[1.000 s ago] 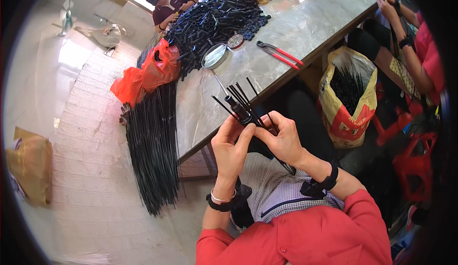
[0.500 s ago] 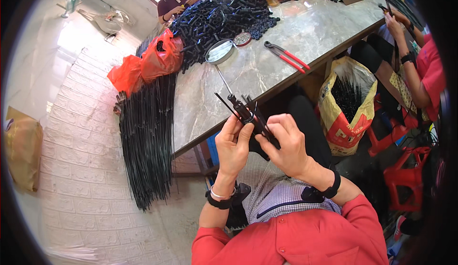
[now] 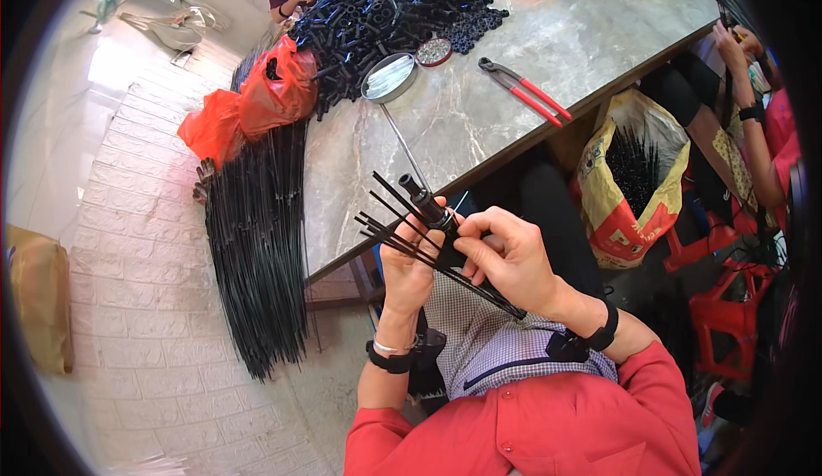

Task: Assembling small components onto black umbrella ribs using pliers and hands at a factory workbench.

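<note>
My left hand (image 3: 406, 269) is closed round a black plastic tubular piece with a collar (image 3: 421, 200), which looks like an umbrella runner and tilts up to the left. Several thin black rods (image 3: 396, 238), like umbrella ribs, fan out across that hand and run down under my right hand. At the collar, a short end of thin pale wire (image 3: 463, 199) sticks up. My right hand (image 3: 509, 258) is closed in a pinch right beside the collar; what its fingertips hold is hidden.
On the stone table (image 3: 565, 39) lie red-handled pliers (image 3: 527, 92), a pile of black tubes (image 3: 385, 22), a round dish (image 3: 390, 78) and a metal rod (image 3: 402, 142). Long black rods (image 3: 257, 253) hang over its left end. A sack (image 3: 634, 176) stands right; two people work nearby.
My right hand has moved from the rods up to the collar. The rods have swung to the left across my left hand, and more of the tubular piece shows.
</note>
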Demonstrator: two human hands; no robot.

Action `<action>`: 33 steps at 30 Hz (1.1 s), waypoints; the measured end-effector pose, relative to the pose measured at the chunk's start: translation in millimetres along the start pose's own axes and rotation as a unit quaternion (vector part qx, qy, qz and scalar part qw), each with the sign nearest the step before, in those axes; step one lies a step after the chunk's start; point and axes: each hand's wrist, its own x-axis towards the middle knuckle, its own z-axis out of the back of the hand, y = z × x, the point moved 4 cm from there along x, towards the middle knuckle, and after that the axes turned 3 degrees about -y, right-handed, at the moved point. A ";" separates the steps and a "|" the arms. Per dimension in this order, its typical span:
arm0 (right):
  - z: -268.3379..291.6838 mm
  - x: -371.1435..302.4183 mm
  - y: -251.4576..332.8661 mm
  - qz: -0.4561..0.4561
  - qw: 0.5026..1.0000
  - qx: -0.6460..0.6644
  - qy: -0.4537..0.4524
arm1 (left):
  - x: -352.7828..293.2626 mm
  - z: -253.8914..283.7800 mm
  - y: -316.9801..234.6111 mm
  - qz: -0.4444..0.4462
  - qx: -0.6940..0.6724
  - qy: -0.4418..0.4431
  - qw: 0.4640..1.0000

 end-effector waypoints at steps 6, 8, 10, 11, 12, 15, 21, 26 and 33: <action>-0.4 11.3 -0.8 0.007 0.998 -0.046 -0.040 | 5.8 11.0 10.4 0.015 0.026 -0.026 0.999; -1.0 13.8 -2.6 0.047 0.994 -0.086 -0.042 | 8.2 11.3 10.9 0.018 0.017 -0.024 0.999; -0.8 15.5 -1.4 0.086 0.987 -0.126 -0.045 | 10.1 10.7 11.2 0.021 0.008 -0.021 1.000; -1.7 15.7 3.4 0.158 0.967 -0.197 -0.044 | 10.7 11.1 11.3 0.018 0.009 -0.022 1.000; -3.7 14.8 7.7 0.228 0.936 -0.266 -0.043 | 11.4 11.5 11.8 0.014 0.010 -0.023 1.000; -6.8 14.3 9.5 0.202 0.940 -0.271 -0.050 | 13.0 12.2 14.6 0.015 0.002 -0.021 1.000; -5.6 16.4 3.8 0.199 0.940 -0.270 -0.068 | 15.1 12.1 17.0 0.012 -0.008 -0.015 1.000; -10.7 15.0 5.4 0.208 0.936 -0.276 -0.065 | 13.3 15.6 19.8 0.009 -0.008 -0.031 0.999; -16.4 17.8 2.1 0.194 0.940 -0.273 -0.068 | 11.4 21.8 21.1 -0.012 -0.003 -0.035 0.999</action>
